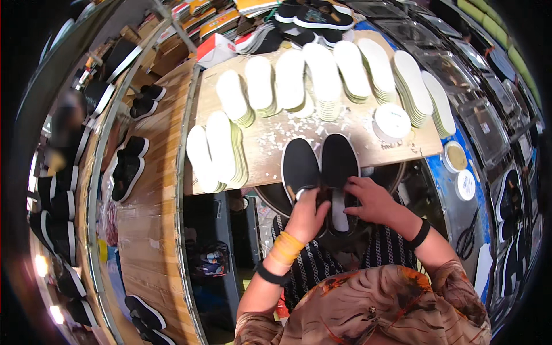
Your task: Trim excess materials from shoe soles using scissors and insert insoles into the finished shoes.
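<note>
Two black slip-on shoes with white sole edges lie side by side at the near edge of the work table [261, 135], toes pointing away. My left hand [305, 215] grips the left slip-on shoe [301, 161], fingers reaching into its opening and thumb apart; something small and white shows at the fingertips. On the right slip-on shoe [339, 158], my right hand [371, 199] closes round the side of the opening. Its thumb lies beside a pale insole [339, 214] that shows in the heel part. The fingertips inside the shoes are partly hidden.
Stacks of white insoles [322, 75] line the table's far and left sides. White scraps [310, 126] lie scattered before them. A round white tub [392, 122] stands at right, near lids [466, 184] and scissors [467, 238]. Shoes sit on the left shelf [155, 230].
</note>
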Demonstrator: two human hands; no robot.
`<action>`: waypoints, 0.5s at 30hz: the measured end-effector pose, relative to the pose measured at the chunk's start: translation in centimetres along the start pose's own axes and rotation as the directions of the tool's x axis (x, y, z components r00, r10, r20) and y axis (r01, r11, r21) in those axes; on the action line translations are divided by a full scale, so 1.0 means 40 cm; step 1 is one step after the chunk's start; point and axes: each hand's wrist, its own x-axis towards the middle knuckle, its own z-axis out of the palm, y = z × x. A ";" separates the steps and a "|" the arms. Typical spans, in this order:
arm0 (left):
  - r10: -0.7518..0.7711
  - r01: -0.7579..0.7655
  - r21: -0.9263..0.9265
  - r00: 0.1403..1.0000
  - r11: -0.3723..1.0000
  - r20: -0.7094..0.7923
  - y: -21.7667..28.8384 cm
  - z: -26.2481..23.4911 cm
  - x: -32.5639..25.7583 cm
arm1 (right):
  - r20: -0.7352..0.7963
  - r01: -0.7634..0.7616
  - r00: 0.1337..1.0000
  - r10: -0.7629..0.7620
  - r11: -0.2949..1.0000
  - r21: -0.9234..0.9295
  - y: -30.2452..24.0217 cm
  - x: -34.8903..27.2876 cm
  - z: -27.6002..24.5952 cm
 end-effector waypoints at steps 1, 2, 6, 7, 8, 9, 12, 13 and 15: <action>-0.208 0.242 -0.202 0.962 0.949 0.175 -0.001 -0.043 -0.023 | 0.122 -0.050 0.991 0.055 0.998 -0.044 -0.013 0.024 -0.024; -0.160 0.205 -0.220 0.966 0.954 0.205 -0.018 -0.101 -0.037 | 0.257 -0.114 0.956 0.144 0.985 -0.128 -0.025 0.054 -0.050; -0.391 0.412 -0.230 0.911 0.882 0.134 -0.149 -0.356 -0.063 | 0.418 -0.135 0.889 0.185 0.980 -0.147 -0.061 0.197 -0.193; -0.492 0.492 -0.139 0.870 0.859 0.039 -0.194 -0.407 -0.052 | 0.368 -0.172 0.898 0.239 0.964 -0.204 -0.080 0.242 -0.197; -0.397 0.395 -0.040 0.916 0.918 -0.058 -0.235 -0.453 -0.044 | 0.352 -0.066 0.924 0.151 0.968 -0.243 -0.100 0.300 -0.184; -0.347 0.358 0.081 0.929 0.930 -0.127 -0.272 -0.486 -0.034 | 0.325 0.051 0.945 0.040 0.962 -0.267 -0.121 0.360 -0.159; -0.271 0.264 0.575 0.960 0.774 -0.075 -0.348 -0.517 -0.013 | 0.401 0.302 0.890 -0.217 0.939 -0.163 -0.199 0.538 0.023; -0.249 0.236 0.578 0.967 0.782 -0.058 -0.363 -0.515 -0.009 | 0.295 0.479 0.858 -0.419 0.861 -0.169 -0.228 0.569 0.097; -0.283 0.251 0.627 0.958 0.737 -0.050 -0.384 -0.503 0.000 | 0.180 0.540 0.838 -0.516 0.831 -0.134 -0.298 0.627 0.245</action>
